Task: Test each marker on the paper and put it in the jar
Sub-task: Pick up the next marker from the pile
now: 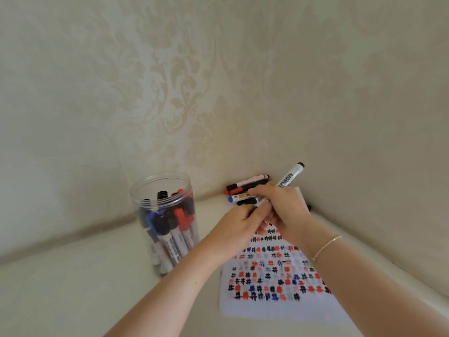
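Observation:
My right hand grips a white whiteboard marker whose black end points up and to the right. My left hand meets it at the marker's lower end, fingers pinching what looks like the black cap; that end is mostly hidden. Both hands hover over the top of the paper, which is covered in rows of black, red and blue test marks. A clear plastic jar stands to the left with several capped markers in it. A small pile of loose markers lies in the corner behind my hands.
The surface is a pale table set into a corner, with patterned wallpaper walls close behind and on the right. I wear a thin bracelet on my right wrist.

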The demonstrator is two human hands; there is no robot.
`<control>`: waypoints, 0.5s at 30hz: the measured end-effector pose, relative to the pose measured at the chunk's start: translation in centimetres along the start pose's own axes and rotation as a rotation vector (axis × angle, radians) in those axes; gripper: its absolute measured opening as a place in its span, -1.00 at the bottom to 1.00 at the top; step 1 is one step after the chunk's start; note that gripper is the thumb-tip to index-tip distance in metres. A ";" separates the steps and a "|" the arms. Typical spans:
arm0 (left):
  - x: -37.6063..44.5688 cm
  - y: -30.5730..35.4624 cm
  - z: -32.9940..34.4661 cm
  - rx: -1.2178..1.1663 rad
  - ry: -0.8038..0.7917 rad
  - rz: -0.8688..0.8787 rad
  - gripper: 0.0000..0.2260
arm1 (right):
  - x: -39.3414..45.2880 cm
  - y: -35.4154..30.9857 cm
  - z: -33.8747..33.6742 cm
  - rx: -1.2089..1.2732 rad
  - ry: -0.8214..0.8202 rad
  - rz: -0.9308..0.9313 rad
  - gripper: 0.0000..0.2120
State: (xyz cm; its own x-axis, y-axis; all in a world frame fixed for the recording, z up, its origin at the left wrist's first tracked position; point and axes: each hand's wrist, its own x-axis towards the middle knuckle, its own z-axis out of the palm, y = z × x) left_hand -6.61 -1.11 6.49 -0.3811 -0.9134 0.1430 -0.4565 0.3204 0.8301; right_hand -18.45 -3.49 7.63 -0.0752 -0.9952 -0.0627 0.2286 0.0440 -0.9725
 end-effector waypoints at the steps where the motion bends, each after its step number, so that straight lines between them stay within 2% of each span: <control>1: -0.1 -0.2 -0.1 0.020 0.023 0.032 -0.66 | 0.0 -0.3 -0.2 -0.016 -0.065 0.030 -0.83; 3: -0.3 -0.5 -0.2 0.000 0.022 0.076 -0.72 | 0.0 -1.0 -0.7 -0.031 -0.144 0.061 -0.84; 5: -0.2 -0.5 -0.3 -0.112 -0.009 0.103 -0.73 | 0.2 -1.2 -0.7 -0.043 -0.146 0.040 -0.79; 9: 0.2 0.3 -0.9 -0.281 -0.095 0.136 -0.72 | 0.1 -2.0 -0.6 -0.042 -0.090 0.013 -0.78; 12: -1.3 -0.3 -1.8 -0.589 -0.179 0.137 -0.59 | 1.3 -4.4 -4.0 0.207 0.071 -0.055 -0.72; 13: -1.7 -0.7 -1.9 -0.582 -0.143 0.109 -0.58 | 1.6 -5.3 -5.2 0.215 0.145 -0.102 -0.73; 15: -1.9 -1.9 -1.5 -0.356 0.017 0.029 -0.62 | 1.4 -5.7 -5.9 0.056 0.187 -0.154 -0.77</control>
State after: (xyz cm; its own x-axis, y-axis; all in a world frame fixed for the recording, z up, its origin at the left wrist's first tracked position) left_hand -3.77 -0.34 5.40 -0.3746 -0.9104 0.1757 -0.1355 0.2412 0.9610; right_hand -25.58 -4.64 11.73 -0.2910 -0.9559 0.0396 0.2540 -0.1171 -0.9601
